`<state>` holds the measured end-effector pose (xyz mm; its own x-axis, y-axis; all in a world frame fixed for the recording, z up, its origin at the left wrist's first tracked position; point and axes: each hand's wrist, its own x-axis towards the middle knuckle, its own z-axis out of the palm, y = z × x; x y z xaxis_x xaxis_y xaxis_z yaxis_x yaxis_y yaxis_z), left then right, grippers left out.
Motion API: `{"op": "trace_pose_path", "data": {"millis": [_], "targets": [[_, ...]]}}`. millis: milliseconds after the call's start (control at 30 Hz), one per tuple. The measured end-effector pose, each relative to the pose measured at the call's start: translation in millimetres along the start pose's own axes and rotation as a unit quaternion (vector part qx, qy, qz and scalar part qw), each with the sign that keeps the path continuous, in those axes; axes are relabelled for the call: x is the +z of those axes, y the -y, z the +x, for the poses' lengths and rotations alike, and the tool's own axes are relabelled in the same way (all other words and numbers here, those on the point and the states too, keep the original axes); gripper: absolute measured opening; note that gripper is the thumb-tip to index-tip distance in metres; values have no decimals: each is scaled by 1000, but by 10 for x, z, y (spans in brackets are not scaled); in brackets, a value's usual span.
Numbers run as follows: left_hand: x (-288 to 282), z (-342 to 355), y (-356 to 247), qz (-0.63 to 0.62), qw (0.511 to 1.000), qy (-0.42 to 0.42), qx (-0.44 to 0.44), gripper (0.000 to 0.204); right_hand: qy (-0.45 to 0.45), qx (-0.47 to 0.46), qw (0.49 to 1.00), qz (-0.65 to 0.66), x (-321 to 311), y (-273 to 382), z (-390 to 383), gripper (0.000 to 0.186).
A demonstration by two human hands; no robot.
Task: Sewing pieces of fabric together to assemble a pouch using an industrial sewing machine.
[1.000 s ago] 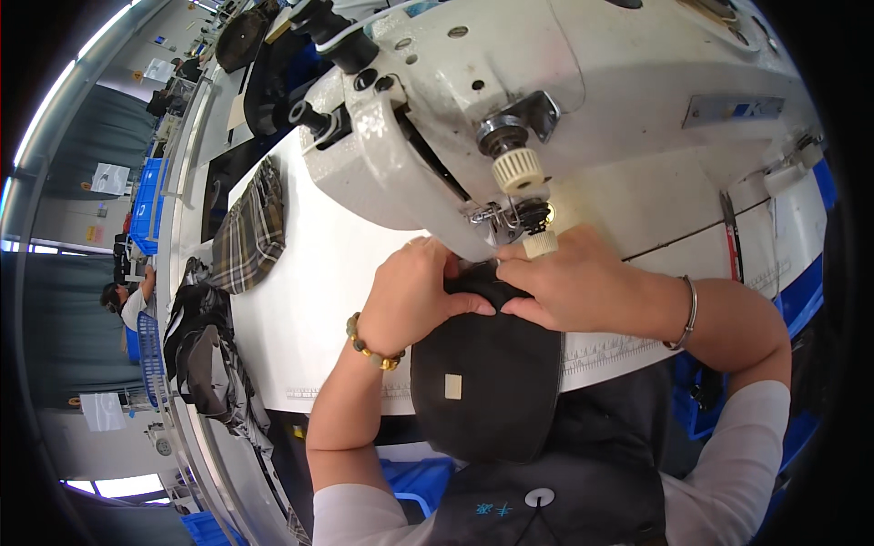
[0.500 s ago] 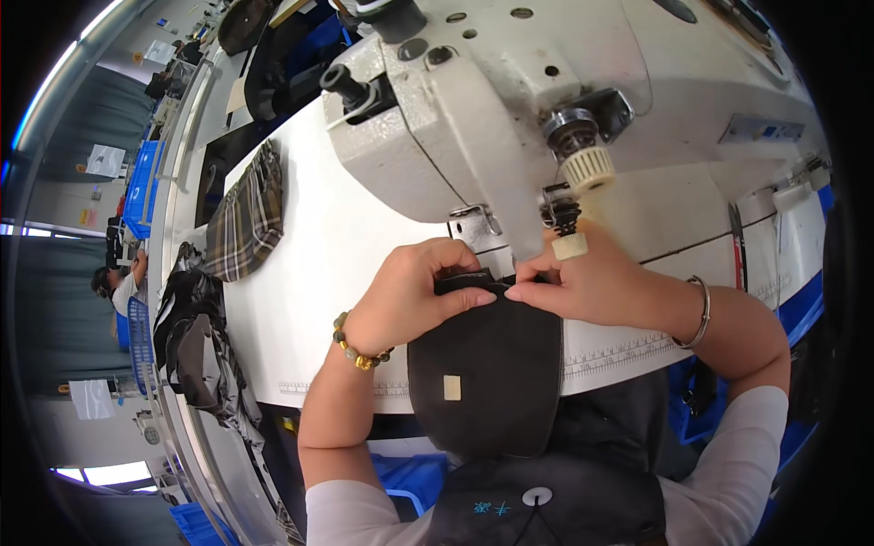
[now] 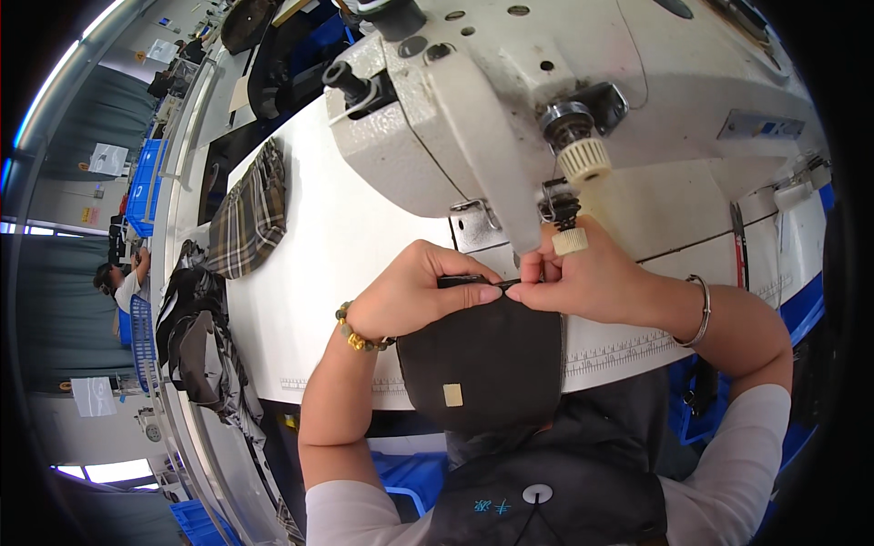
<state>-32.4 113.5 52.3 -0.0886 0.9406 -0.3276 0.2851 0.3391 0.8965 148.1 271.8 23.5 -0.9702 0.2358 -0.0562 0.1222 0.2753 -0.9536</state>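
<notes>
Plaid cloth (image 3: 248, 217) lies ten o'clock from the black cloth (image 3: 482, 355), whose eleven-o'clock edge the left hand (image 3: 410, 291) pinches over the table (image 3: 305, 291), that rim seeming the best hold on something probably light and bendy, while the right hand (image 3: 583, 280) pinches it near one o'clock, toward the sewing machine (image 3: 583, 55).

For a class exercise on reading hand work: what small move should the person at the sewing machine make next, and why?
Perhaps slide the dark piece slightly forward, toward the sewing machine. The left hand and right hand both pinch its upper edge, thumbs close together, and that edge lies on the near side of the metal plate.
</notes>
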Motion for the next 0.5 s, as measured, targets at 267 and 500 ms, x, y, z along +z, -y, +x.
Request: {"op": "trace_pose_path", "data": {"millis": [267, 500], "targets": [[-189, 7, 76, -32, 996, 61, -51, 21, -61, -269, 932, -233, -127, -52, 101, 19], [-231, 176, 55, -40, 986, 156, -30, 24, -21, -464, 811, -355, 7, -145, 28, 15]]}}
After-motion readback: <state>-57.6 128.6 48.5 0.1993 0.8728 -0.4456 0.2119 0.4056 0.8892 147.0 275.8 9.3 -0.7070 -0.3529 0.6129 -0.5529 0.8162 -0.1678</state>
